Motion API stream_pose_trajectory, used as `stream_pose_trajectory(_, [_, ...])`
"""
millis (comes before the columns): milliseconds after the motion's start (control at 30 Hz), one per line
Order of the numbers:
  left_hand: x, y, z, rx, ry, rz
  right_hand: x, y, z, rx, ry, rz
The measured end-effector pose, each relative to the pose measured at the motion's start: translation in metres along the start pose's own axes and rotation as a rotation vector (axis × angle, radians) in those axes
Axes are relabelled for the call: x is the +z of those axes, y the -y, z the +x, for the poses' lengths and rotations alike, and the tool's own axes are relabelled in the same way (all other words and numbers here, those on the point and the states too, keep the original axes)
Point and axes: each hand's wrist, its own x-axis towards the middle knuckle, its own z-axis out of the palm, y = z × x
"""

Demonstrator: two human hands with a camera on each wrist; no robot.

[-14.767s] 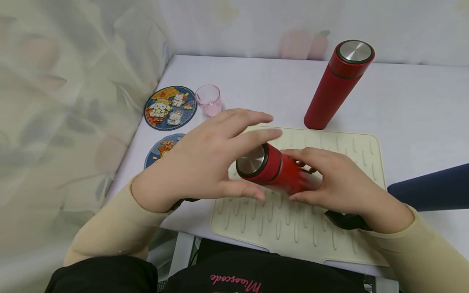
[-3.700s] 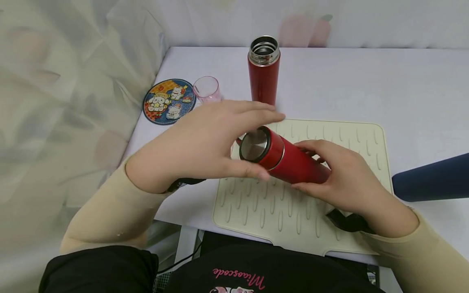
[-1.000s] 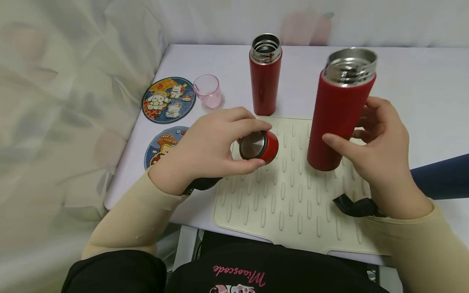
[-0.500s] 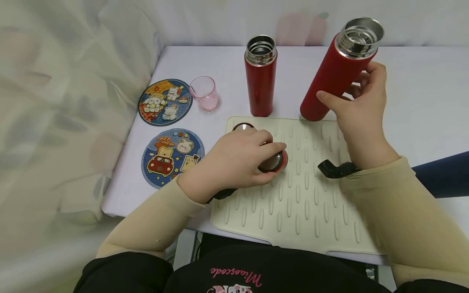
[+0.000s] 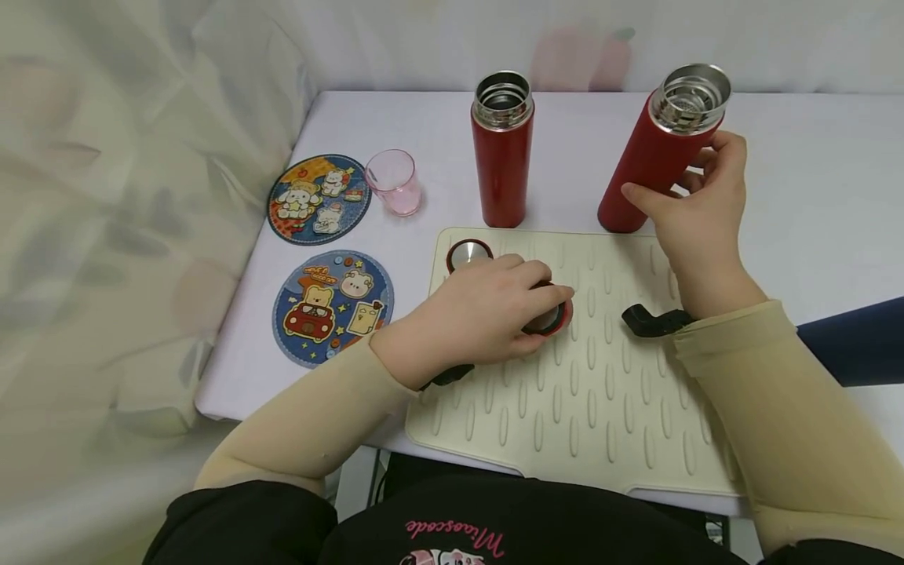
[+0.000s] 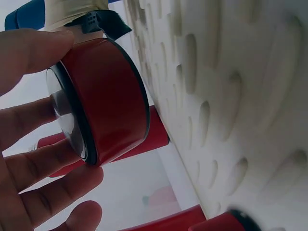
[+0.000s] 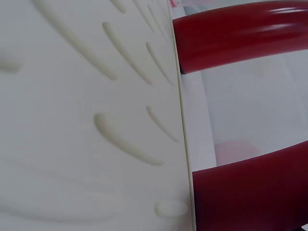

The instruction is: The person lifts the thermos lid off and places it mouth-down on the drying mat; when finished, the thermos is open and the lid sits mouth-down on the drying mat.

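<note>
Red lid (image 5: 547, 320) in the left hand (image 5: 483, 314): thumb and fingers pinching round its side, steel face away from the mat (image 5: 586, 416). Low over the mat; contact cannot be told. Right hand (image 5: 702, 216) grips the open red bottle (image 5: 653, 153) round its body, thumb across the near side, fingers behind.

Key relation: that bottle sits beyond and to the right of the held lid, base just past the mat's back edge, mouth up, long axis roughly upright, a slight lean possible. Right hand is nearer, already on it; left hand is well apart from its mouth. Base contact with table (image 5: 819, 212): not certain.

Farther out: second lid (image 5: 469, 251) on the mat's back left corner, just beside the left hand. Other red bottle (image 5: 503, 169) stands uncapped behind the mat, left of the gripped one. Pink glass (image 5: 395, 184) left of that, then two round coasters (image 5: 319, 200) (image 5: 332, 308). Navy bottle (image 5: 854, 341) at far right, partly behind the right sleeve (image 5: 770, 408).
</note>
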Motion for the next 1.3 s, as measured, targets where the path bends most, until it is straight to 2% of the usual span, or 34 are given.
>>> stream_pose_trajectory(167, [0.004, 0.0, 0.007, -0.006, 0.031, 0.009, -0.002, -0.001, 0.0, 0.03, 0.017, -0.056])
stream_pose_trajectory(433, [0.01, -0.002, 0.019, -0.036, 0.1, 0.006, -0.008, -0.001, 0.004, 0.065, 0.012, -0.234])
stream_pose_trajectory(733, [0.015, -0.004, 0.029, -0.054, 0.169, 0.007, -0.006, -0.001, 0.006, 0.063, 0.014, -0.282])
stream_pose_trajectory(1000, [0.025, -0.004, 0.033, -0.061, 0.166, 0.018, -0.006, -0.002, 0.004, 0.063, 0.011, -0.306])
stream_pose_trajectory(1300, [0.033, -0.006, 0.039, -0.083, 0.177, -0.017, -0.014, 0.0, -0.006, 0.117, 0.029, -0.294])
